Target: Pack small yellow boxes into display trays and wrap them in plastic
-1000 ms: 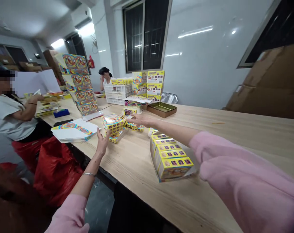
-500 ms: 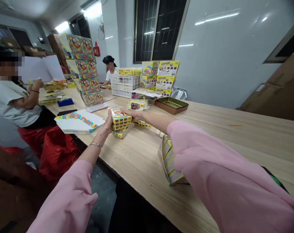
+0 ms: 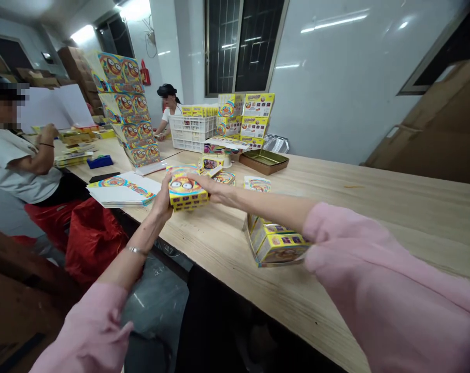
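Between my two hands is a stack of small yellow printed boxes (image 3: 188,194), with a cartoon face on the top one. My left hand (image 3: 164,197) grips the stack's left side. My right hand (image 3: 205,185) holds it from the right, fingers over the top edge. A larger display carton (image 3: 275,241), holding several yellow boxes, sits on the table below my right forearm, which covers part of it. Flat printed card sheets (image 3: 129,189) lie in a pile left of my hands. Just beyond my right hand lie more small printed boxes (image 3: 223,178).
A tall stack of printed cartons (image 3: 129,111) stands at the back left. Behind are a white plastic crate (image 3: 194,133), stacked yellow cartons (image 3: 254,119) and a brown tray (image 3: 264,161). Two co-workers sit along the wooden table (image 3: 374,212); a blue tape dispenser (image 3: 100,161) lies near one.
My hands have lifted the small boxes off the table and tilted their top face toward me. The view has shifted a little, and more of the display carton shows below my right arm.
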The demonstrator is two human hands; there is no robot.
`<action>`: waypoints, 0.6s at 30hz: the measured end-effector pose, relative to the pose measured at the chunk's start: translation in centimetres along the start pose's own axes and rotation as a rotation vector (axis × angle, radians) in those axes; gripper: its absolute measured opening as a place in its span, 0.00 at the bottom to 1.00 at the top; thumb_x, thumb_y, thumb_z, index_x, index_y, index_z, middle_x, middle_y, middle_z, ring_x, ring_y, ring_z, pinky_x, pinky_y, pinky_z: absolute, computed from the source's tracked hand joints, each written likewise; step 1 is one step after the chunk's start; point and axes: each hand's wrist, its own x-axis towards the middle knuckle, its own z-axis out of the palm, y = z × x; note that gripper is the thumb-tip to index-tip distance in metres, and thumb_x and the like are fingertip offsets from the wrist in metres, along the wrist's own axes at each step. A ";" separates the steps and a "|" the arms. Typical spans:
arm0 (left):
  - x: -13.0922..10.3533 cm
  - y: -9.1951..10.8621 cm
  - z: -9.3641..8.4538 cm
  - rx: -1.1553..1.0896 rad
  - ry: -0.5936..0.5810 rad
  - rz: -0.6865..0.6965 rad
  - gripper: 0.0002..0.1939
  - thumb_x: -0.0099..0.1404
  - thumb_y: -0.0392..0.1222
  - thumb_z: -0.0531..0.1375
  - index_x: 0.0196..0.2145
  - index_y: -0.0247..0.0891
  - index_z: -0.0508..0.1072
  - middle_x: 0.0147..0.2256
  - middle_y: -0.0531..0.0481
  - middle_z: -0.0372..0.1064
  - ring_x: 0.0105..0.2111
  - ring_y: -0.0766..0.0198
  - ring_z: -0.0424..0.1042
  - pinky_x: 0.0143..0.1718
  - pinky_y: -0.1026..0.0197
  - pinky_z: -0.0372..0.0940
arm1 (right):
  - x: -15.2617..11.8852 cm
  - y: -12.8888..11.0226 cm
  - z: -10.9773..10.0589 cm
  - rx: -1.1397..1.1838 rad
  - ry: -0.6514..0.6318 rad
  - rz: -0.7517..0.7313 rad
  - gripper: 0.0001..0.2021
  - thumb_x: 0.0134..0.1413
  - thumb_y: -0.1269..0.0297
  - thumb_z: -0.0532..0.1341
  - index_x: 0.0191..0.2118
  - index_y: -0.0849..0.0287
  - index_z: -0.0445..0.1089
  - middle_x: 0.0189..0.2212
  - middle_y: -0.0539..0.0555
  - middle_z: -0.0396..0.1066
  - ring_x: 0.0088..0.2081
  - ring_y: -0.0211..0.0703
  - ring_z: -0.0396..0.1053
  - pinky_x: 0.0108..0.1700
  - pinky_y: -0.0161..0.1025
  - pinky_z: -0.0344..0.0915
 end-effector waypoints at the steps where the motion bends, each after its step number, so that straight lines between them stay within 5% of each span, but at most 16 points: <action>1: -2.0 -0.3 -0.2 0.000 -0.034 -0.029 0.26 0.67 0.57 0.55 0.48 0.32 0.76 0.43 0.41 0.79 0.49 0.47 0.76 0.55 0.46 0.69 | -1.9 1.1 0.4 0.007 0.017 -0.026 0.14 0.62 0.55 0.62 0.45 0.61 0.70 0.34 0.55 0.80 0.36 0.47 0.78 0.47 0.49 0.75; 6: -9.2 -4.8 -2.3 0.084 -0.184 -0.375 0.28 0.65 0.61 0.55 0.50 0.35 0.75 0.42 0.40 0.80 0.46 0.45 0.78 0.51 0.44 0.72 | -10.4 9.3 0.6 0.047 0.359 -0.017 0.26 0.52 0.54 0.68 0.54 0.55 0.63 0.43 0.57 0.78 0.41 0.51 0.78 0.47 0.50 0.76; 11: -10.0 -9.2 -3.9 0.236 -0.412 -0.360 0.29 0.60 0.58 0.65 0.52 0.34 0.72 0.46 0.36 0.78 0.45 0.45 0.78 0.49 0.47 0.72 | -14.1 13.4 -0.5 0.125 0.316 -0.031 0.24 0.51 0.56 0.68 0.52 0.57 0.65 0.45 0.59 0.77 0.46 0.53 0.77 0.51 0.52 0.74; 13: -8.5 -9.2 -3.9 0.395 -0.324 -0.226 0.30 0.61 0.61 0.63 0.51 0.35 0.72 0.50 0.36 0.75 0.49 0.45 0.75 0.49 0.48 0.71 | -14.8 13.4 -0.8 0.093 0.345 -0.051 0.26 0.53 0.55 0.66 0.55 0.59 0.63 0.52 0.61 0.74 0.52 0.53 0.74 0.57 0.51 0.70; 18: -0.6 -6.2 -3.3 0.801 0.262 0.126 0.39 0.64 0.60 0.60 0.62 0.31 0.57 0.67 0.29 0.50 0.67 0.44 0.51 0.64 0.47 0.53 | -15.5 13.3 -1.6 -0.182 0.528 -0.160 0.40 0.54 0.52 0.64 0.68 0.57 0.49 0.69 0.62 0.51 0.67 0.53 0.55 0.67 0.52 0.57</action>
